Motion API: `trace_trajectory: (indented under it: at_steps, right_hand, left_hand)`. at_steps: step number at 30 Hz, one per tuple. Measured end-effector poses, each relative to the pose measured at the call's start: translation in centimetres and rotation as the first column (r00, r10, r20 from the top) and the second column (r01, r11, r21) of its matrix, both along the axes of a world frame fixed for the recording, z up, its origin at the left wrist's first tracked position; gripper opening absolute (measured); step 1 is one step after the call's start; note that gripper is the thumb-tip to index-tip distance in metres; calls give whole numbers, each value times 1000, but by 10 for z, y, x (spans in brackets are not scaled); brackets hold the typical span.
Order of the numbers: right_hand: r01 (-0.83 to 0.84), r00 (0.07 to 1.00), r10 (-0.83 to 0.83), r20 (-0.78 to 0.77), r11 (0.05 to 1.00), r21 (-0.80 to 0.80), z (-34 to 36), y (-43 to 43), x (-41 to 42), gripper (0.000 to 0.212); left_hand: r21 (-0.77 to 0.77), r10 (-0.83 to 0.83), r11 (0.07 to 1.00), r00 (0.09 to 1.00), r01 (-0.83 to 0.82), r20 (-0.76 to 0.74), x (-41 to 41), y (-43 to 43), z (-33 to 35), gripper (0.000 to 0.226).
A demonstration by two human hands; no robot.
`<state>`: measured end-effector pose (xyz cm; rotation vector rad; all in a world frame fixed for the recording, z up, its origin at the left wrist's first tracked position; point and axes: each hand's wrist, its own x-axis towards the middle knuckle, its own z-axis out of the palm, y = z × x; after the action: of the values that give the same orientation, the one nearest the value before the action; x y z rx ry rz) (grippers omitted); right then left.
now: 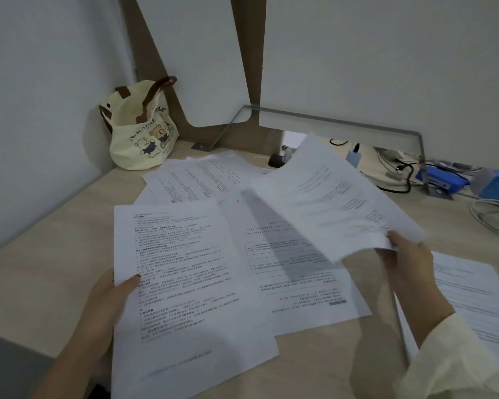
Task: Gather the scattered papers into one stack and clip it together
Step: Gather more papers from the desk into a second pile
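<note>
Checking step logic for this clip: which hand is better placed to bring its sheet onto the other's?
Right, probably. The right hand pinches a white printed sheet raised off the pale wooden desk, free to swing across. The left hand grips its white text-covered page low, a ready base.

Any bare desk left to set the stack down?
Free: light wooden desk left, between cream bear-print tote bag and left hand; near edge, left of cream sleeve. Crowded: overlapping printed white sheets centre, grey cables and blue box far right.
</note>
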<state>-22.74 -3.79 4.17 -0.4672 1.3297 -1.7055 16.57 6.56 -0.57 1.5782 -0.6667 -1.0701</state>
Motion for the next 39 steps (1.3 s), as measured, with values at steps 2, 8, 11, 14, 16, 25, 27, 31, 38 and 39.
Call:
trace_trajectory:
  at_steps: [2, 8, 11, 14, 16, 25, 27, 31, 38, 39]
  right_hand:
    - [7, 987, -2, 162, 1000, -26, 1, -2, -4, 15]
    - [-139, 986, 135, 99, 990, 32, -6, 4, -2, 31]
    - [-200, 974, 213, -80, 969, 148, -14, 19, 10, 35]
    - [-195, 909, 270, -318, 949, 249, -26, 37, 24, 20]
    - [-132, 789, 297, -538, 937, 324, -34, 44, 28, 15]
    - [78, 253, 645, -721, 729, 680, -38, 51, 38, 69]
    - [26, 362, 656, -662, 703, 711, -36, 46, 39, 64]
    - [-46, 397, 595, -698, 773, 633, -37, 48, 42, 28]
    - [-36, 753, 144, -642, 983, 178, -13, 56, 40, 8]
    - [3, 794, 74, -603, 992, 126, -9, 54, 37, 10]
  left_hand:
    - [-6, -4, 1000, 1000, 4, -8, 1, 1, 0, 25]
    - [-3, 4, 1000, 1000, -4, -9, 5, 0, -5, 33]
    - [-3, 2, 1000, 1000, -2, -4, 6, 0, -8, 33]
    - [-7, 3, 1000, 1000, -3, -7, 6, 0, -8, 33]
    - [-19, 5, 1000, 1000, -5, -13, 6, 0, -8, 33]
    - [-42, -4, 999, 999, 3, -43, 8, -1, -12, 35]
    - [-45, -3, 999, 999, 1, -40, 9, -1, -12, 36]
    - [-57, -19, 998, 999, 17, -31, 10, 1, -12, 37]
    - [-48, -32, 998, 999, 30, -41, 10, 1, -11, 33]
    - [-49, -33, 998, 999, 31, -42, 10, 1, -11, 33]
